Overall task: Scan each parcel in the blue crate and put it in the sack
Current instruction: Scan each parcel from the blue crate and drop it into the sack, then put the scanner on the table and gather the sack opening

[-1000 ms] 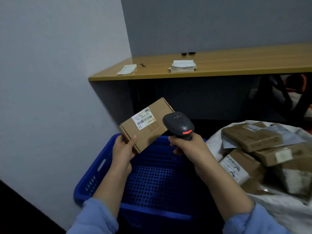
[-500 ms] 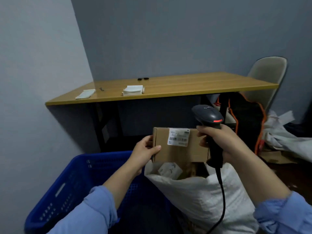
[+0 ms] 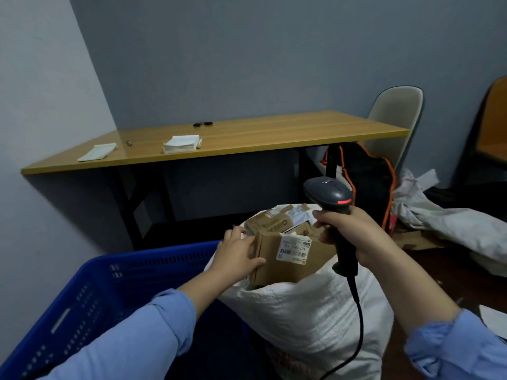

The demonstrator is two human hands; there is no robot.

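A wooden bench (image 3: 247, 138) stands behind. The blue crate (image 3: 109, 286) sits left, beside the white sack (image 3: 301, 319). The labelled parcel (image 3: 296, 264) lies in the sack's mouth, its end gripped by the left hand (image 3: 236, 253). The right hand (image 3: 354, 237) clasps the scanner (image 3: 329, 192).

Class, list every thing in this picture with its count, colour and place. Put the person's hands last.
crate: one, blue, lower left
sack: one, white, right of the crate
labelled parcel: one, brown, at the sack's mouth
other parcels: several, brown, inside the sack
scanner: one, dark grey, above the sack
table: one, wooden yellow-brown, by the wall
paper stacks: two, white, on the table
bag: one, black-orange, under the table
chair: one, beige, behind the table's right end
left hand: one, holding the labelled parcel
right hand: one, gripping the scanner
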